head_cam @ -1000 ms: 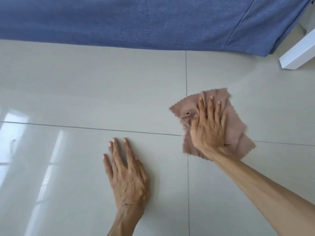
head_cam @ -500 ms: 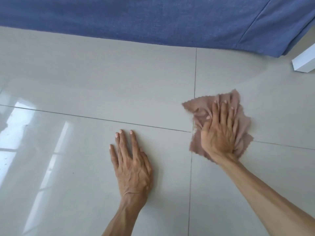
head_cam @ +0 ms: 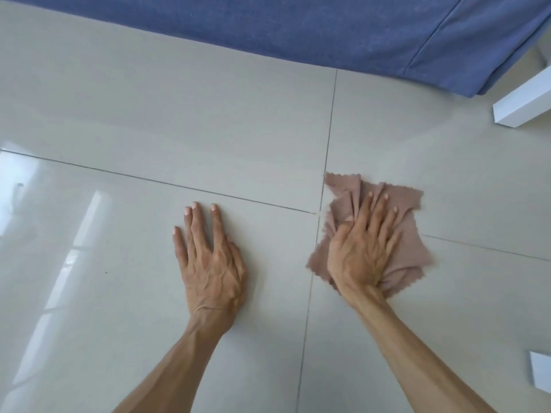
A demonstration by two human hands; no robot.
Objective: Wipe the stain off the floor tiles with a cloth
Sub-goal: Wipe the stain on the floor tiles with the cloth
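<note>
My right hand (head_cam: pixel 362 248) presses flat, fingers spread, on the crumpled pink cloth (head_cam: pixel 411 248) where the tile joints cross. My left hand (head_cam: pixel 208 257) lies open, palm down, on the glossy floor tiles (head_cam: pixel 149 114). No stain visible; the cloth hides the tile beneath.

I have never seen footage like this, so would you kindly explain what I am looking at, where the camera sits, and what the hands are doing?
There is no machine here: a person wears a wide-angle camera on the head, looking down at their own bare arms. The left hand lies flat on the glossy floor tiles, empty, apparently as a support. The right hand presses flat on a crumpled pinkish-brown cloth near where the tile joints cross. No stain is visible. Blue fabric hangs along the top edge, and a white furniture piece stands at the right.
</note>
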